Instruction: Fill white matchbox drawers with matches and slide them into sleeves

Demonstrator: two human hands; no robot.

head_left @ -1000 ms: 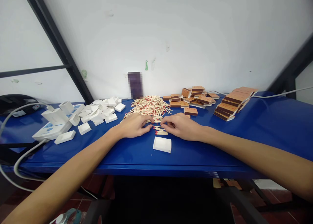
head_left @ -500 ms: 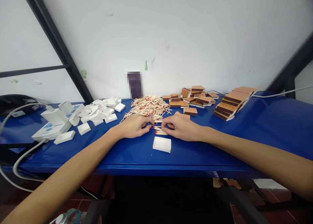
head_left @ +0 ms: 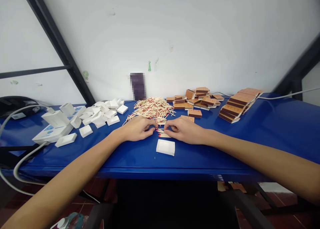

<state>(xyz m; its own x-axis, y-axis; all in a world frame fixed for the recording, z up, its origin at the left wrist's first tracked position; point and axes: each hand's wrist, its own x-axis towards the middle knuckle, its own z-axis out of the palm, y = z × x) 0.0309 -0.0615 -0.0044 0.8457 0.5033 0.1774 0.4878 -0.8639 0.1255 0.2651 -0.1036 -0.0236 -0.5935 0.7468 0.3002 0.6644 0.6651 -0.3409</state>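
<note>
**Both hands close on a small bundle of matches at the desk's front**

The left hand (head_left: 138,128) and the right hand (head_left: 185,130) lie low on the blue desk (head_left: 275,129), fingertips facing each other. Between them lies a small bundle of matches (head_left: 163,133), red heads turned towards the left hand. Each grip is drawn together on it. The left fingers curl in at the head end, and the right fingers and thumb pinch the other end. The bundle rests on the desk and is not lifted.

Just in front of the bundle, nearer the person, sits an open white tray (head_left: 165,147), apart from both hands. Behind the hands spreads a loose pile of matches (head_left: 153,107), its near edge touching the knuckles of the left hand.

To the left lies a heap of white trays (head_left: 103,113), and further left a white power strip (head_left: 52,132) with a grey cable (head_left: 23,160) trailing off the desk edge. To the right lie scattered brown sleeves (head_left: 197,101), one of them just behind the right hand. Further right is a leaning stack of brown sleeves (head_left: 237,106). A white wall (head_left: 200,39) stands behind the desk.
</note>
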